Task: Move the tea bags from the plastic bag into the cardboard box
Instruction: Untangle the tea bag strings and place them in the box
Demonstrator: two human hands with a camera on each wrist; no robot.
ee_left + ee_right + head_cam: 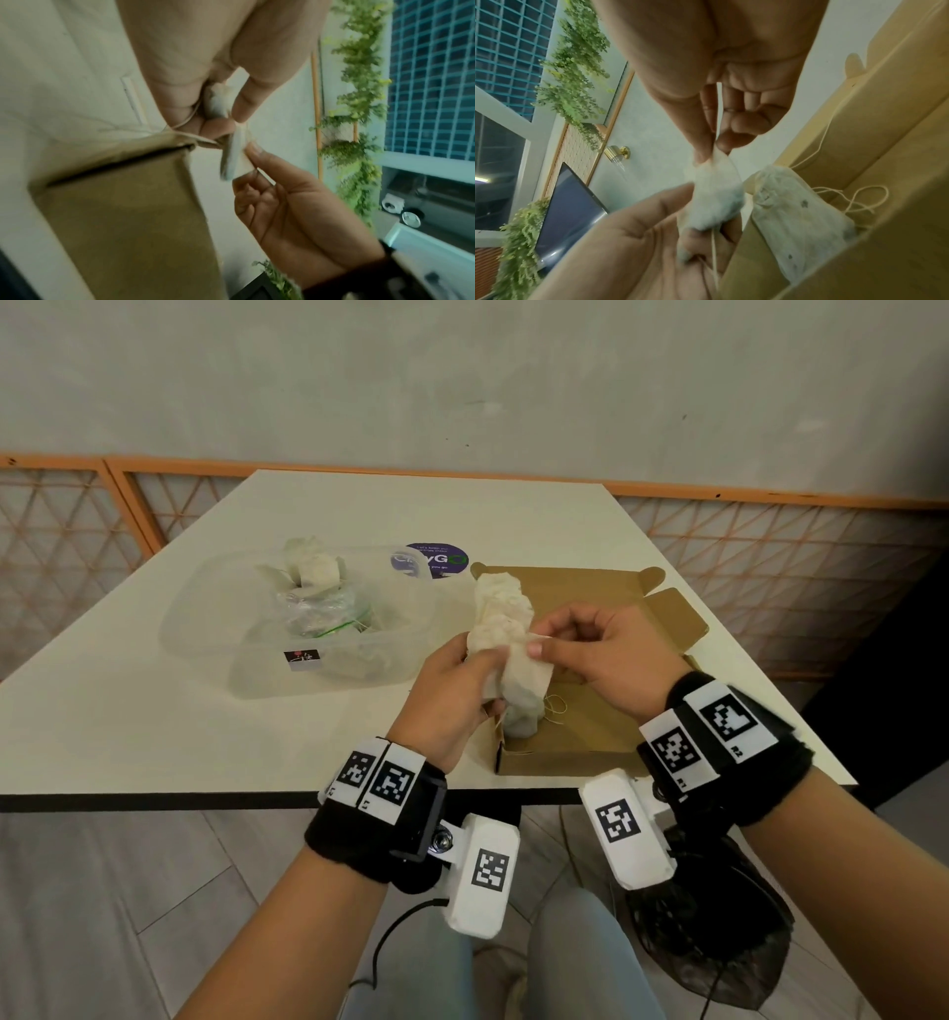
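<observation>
My left hand (488, 672) grips a bunch of white tea bags (500, 613) upright over the left end of the open cardboard box (590, 731). With thumb and forefinger my right hand (536, 643) pinches one tea bag (716, 188) of that bunch. The left wrist view shows the same pinch on the tea bag (237, 160). Another tea bag (795, 219) with loose string lies inside the box. The crumpled plastic bag (318, 608) with more tea bags (316, 570) sits in a clear plastic container (205, 618) to the left.
A round purple sticker (436, 559) lies on the white table behind the box. A small black-and-white tag (303, 658) lies in the container. The table's front edge (205, 801) is close to my wrists. An orange lattice fence (770, 567) runs behind.
</observation>
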